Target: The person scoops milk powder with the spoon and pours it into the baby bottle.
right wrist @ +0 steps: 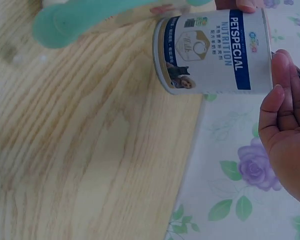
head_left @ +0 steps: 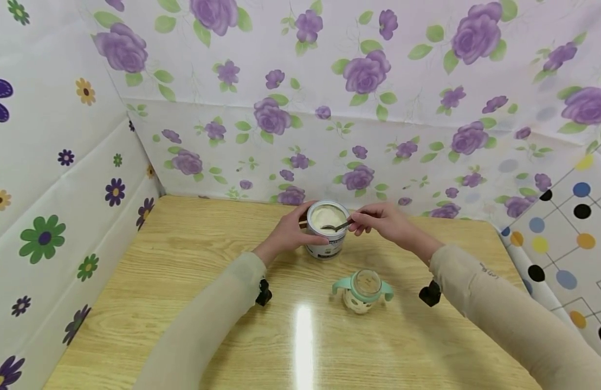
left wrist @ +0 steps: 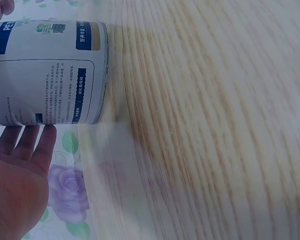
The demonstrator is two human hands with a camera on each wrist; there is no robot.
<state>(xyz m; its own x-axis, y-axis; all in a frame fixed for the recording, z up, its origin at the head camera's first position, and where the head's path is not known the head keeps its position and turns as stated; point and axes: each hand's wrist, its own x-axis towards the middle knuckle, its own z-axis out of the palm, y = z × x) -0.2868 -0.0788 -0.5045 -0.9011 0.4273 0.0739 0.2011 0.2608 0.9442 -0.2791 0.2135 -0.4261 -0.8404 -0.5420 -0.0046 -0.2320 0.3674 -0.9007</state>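
Note:
A white and blue can of pale milk powder (head_left: 328, 250) stands lidless near the table's back edge; its label reads PETSPECIAL NUTRITION in the right wrist view. My left hand (head_left: 292, 232) grips it from the left, thumb across the front and fingers around the far side. With my right hand (head_left: 384, 221) I pinch the handle of a dark metal spoon (head_left: 343, 225), its bowl inside the can's mouth at the powder. In the right wrist view the spoon is mostly hidden behind the fingers (right wrist: 285, 95). Closer to me stands a baby bottle (head_left: 359, 304) with mint-green handles.
The wooden table (head_left: 222, 238) meets a flower-printed cloth wall (head_left: 222, 157) right behind the can. Other printed sheets stand along the left and right sides. The bottle sits between my two forearms, in front of the can.

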